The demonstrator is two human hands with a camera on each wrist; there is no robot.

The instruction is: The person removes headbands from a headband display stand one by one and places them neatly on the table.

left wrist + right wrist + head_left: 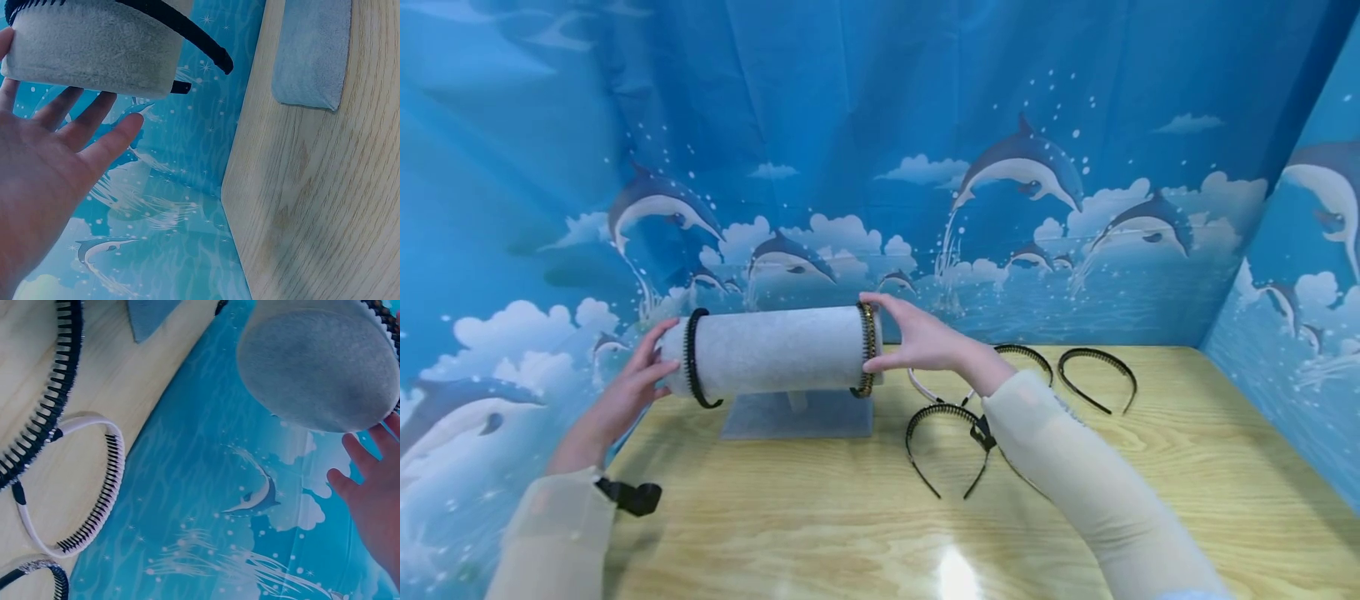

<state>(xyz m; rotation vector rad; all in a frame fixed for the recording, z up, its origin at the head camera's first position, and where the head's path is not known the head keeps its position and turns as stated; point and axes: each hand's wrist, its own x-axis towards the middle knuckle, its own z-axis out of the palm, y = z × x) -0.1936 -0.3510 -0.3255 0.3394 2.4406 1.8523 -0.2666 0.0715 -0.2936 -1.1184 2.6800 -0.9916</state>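
A grey plush roll (775,346) lies sideways on a headband display stand with a flat grey base (797,421). My left hand (632,387) holds the roll's left end, thumb and fingers spread about it; the left wrist view shows fingertips at its edge. Close by that hand, a black toothed headband (692,358) sits over the roll. At the other end my right hand (921,337) holds a gold-and-black headband (867,350) around the roll, index finger on top and thumb in front. Its other fingers stay apart from the roll in the right wrist view.
Several headbands lie on the wooden table (820,517) at the right: a black one (951,408) in front, another black one (1097,352) farther back, and a white one (112,481). My right forearm covers part of them. A blue dolphin-print curtain (850,167) stands behind the table.
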